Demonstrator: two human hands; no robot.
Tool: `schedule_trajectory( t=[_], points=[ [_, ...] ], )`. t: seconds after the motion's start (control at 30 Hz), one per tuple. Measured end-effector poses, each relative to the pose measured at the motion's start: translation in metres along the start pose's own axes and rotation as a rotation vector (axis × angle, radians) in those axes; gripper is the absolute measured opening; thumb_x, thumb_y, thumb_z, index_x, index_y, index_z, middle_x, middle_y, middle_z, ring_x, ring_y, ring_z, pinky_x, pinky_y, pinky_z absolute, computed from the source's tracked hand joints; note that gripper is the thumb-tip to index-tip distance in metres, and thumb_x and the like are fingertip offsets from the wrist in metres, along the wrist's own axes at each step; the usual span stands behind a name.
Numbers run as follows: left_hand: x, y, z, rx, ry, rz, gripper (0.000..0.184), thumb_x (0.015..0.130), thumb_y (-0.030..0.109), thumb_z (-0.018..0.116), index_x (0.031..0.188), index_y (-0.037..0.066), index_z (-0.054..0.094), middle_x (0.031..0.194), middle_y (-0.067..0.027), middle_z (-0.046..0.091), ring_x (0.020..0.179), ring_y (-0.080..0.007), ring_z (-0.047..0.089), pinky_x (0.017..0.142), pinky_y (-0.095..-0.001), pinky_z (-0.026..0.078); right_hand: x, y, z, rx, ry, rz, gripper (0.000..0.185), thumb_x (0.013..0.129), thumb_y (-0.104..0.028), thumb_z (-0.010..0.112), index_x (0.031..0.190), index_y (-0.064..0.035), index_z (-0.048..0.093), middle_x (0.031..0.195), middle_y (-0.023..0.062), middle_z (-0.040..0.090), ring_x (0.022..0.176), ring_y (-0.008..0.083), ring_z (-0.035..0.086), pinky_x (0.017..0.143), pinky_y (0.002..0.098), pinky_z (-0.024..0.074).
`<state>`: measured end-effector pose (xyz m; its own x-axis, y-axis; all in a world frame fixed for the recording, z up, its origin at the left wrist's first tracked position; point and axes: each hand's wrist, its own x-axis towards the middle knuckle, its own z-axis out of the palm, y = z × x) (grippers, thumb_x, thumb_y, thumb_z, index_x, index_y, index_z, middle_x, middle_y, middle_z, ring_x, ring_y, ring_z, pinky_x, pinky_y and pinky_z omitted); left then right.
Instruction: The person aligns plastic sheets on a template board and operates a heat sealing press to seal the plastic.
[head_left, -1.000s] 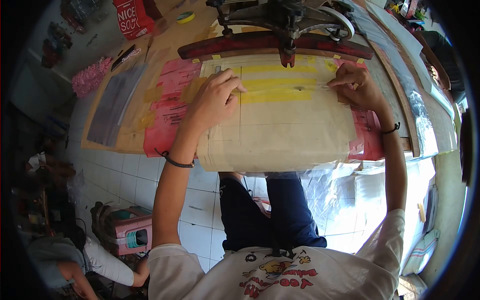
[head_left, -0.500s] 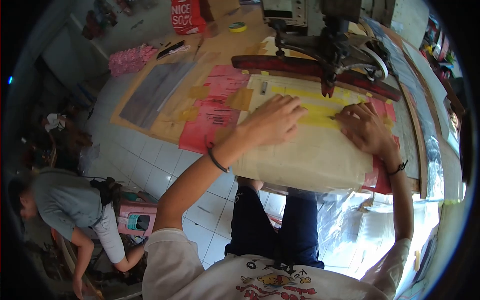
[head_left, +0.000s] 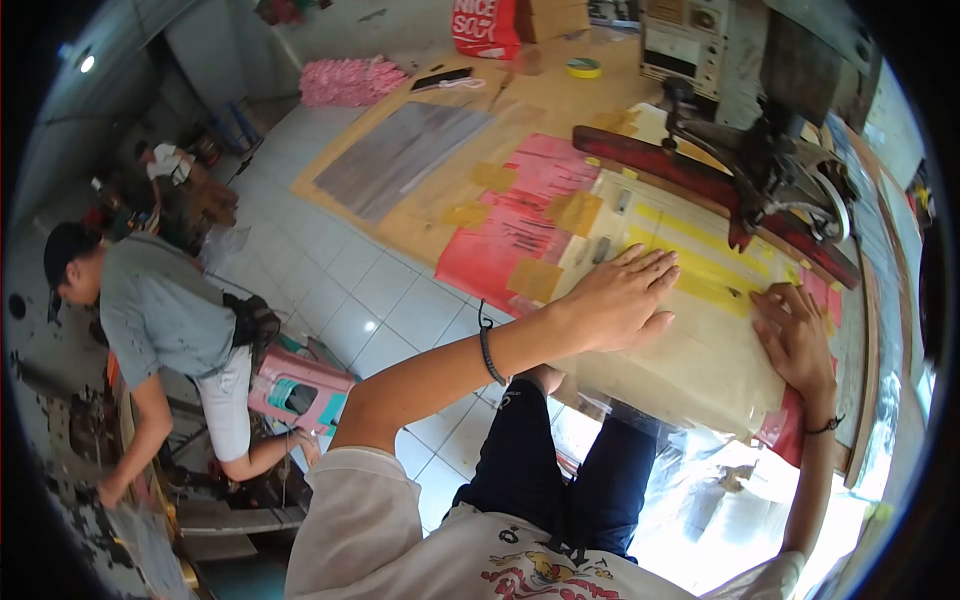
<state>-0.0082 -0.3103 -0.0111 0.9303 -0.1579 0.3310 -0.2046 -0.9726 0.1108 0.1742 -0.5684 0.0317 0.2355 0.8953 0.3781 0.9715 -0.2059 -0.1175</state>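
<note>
A red bag with white lettering point(head_left: 484, 30) is standing at top centre; a grey-shirted person point(head_left: 170, 305) is bending beside a pink plastic stool point(head_left: 326, 384), lower left.

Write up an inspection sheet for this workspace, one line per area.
Surface: wooden table, with a grey sheet lying flat and a red sheet bearing tape patches.
Job's things: pale sheet with yellow strips; red bar of a dark metal fixture along its far side.
Clutter: yellow tape roll, dark flat object, red bag.
Hands: left hand lies flat on the pale sheet; right hand rests at its right side, fingers bent.
Cables: thin pale cord or strap beside the dark flat object.
Surroundings: tiled floor; co-worker bending near a pink stool; another person farther back.
</note>
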Motion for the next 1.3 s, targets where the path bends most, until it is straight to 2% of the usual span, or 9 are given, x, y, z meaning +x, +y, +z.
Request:
schedule_trajectory(
  t=[0.07,0.13,0.33,0.57,0.67,0.87,0.97,1.3],
  points=[
    [-0.011,-0.004,-0.002,0.090,0.048,-0.044,0.062,0.099,0.037,0.045,0.136,-0.013,0.047,0.145,-0.0265,0.046,0.138,-0.0349,0.042,0.119,-0.0438,0.025,0.000,0.006,0.002,0.018,0.058,0.007,0.032,0.075,-0.010,0.070,0.106,-0.0025,0.072,0.097,0.0101,0.060,0.091,0.0283,0.058,0.080,0.0395,0.0462],
    [-0.018,-0.007,-0.004,0.165,0.090,-0.082,0.061,0.099,0.037,0.046,0.132,-0.013,0.051,0.141,-0.0274,0.050,0.136,-0.0360,0.045,0.118,-0.0441,0.027,0.000,0.008,0.000,0.051,0.025,0.036,0.028,0.080,-0.012,0.068,0.104,0.0007,0.073,0.096,0.0119,0.060,0.089,0.0292,0.058,0.079,0.0397,0.0465],
    [-0.028,-0.008,-0.006,0.276,0.078,-0.154,0.060,0.098,0.037,0.045,0.131,-0.013,0.053,0.141,-0.0277,0.050,0.139,-0.0357,0.041,0.119,-0.0461,0.024,-0.010,0.031,-0.005,0.063,0.055,0.105,0.020,0.082,-0.012,0.068,0.096,-0.0009,0.076,0.090,0.0110,0.062,0.086,0.0279,0.057,0.075,0.0383,0.0467],
    [-0.028,-0.005,-0.002,0.270,0.064,-0.199,0.061,0.099,0.038,0.044,0.133,-0.012,0.052,0.143,-0.0259,0.049,0.141,-0.0352,0.037,0.119,-0.0485,0.022,-0.016,0.043,-0.011,0.018,0.085,0.128,0.015,0.081,-0.014,0.070,0.087,-0.0022,0.078,0.087,0.0108,0.064,0.087,0.0276,0.058,0.074,0.0388,0.0473],
    [-0.024,-0.012,-0.002,0.258,0.076,-0.193,0.062,0.100,0.038,0.043,0.135,-0.012,0.049,0.144,-0.0250,0.048,0.142,-0.0351,0.037,0.120,-0.0495,0.020,-0.017,0.045,-0.009,0.029,0.093,0.125,0.015,0.079,-0.015,0.072,0.086,-0.0019,0.078,0.088,0.0110,0.064,0.087,0.0279,0.058,0.075,0.0392,0.0478],
    [-0.020,-0.019,-0.001,0.203,0.074,-0.195,0.062,0.100,0.038,0.043,0.137,-0.011,0.047,0.145,-0.0241,0.047,0.142,-0.0349,0.035,0.119,-0.0508,0.020,-0.014,0.039,-0.009,-0.023,0.147,0.111,0.025,0.077,-0.014,0.074,0.099,-0.0014,0.076,0.091,0.0111,0.064,0.087,0.0280,0.058,0.075,0.0380,0.0480],
    [-0.018,-0.021,0.000,0.187,0.091,-0.200,0.062,0.100,0.038,0.043,0.136,-0.011,0.048,0.145,-0.0233,0.048,0.143,-0.0348,0.035,0.119,-0.0518,0.019,-0.009,0.022,-0.010,0.144,-0.012,0.171,0.029,0.077,-0.011,0.074,0.104,-0.0011,0.074,0.095,0.0113,0.063,0.089,0.0280,0.058,0.077,0.0372,0.0481],
    [-0.016,-0.014,-0.010,0.404,0.054,-0.312,0.065,0.099,0.043,0.040,0.135,-0.010,0.052,0.144,-0.0229,0.049,0.143,-0.0371,0.033,0.120,-0.0532,0.015,-0.015,0.037,-0.007,0.089,0.071,0.154,0.023,0.076,-0.009,0.073,0.098,-0.0006,0.076,0.094,0.0114,0.061,0.090,0.0275,0.059,0.077,0.0368,0.0486]
  ],
)
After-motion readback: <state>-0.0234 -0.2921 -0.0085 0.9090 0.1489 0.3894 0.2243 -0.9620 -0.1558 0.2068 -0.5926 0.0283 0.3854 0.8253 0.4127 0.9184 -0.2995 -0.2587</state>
